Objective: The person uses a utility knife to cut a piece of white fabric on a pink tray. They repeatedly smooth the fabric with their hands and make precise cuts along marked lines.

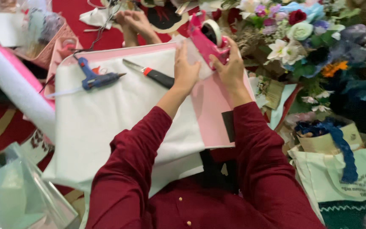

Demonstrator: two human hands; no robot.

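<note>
In the upper middle of the frame, the right hand point(232, 68) closes its grip on a pink tape dispenser point(208, 40). The left hand point(186, 70), just beside it, seems to pinch the clear tape end, pulled leftward.
</note>
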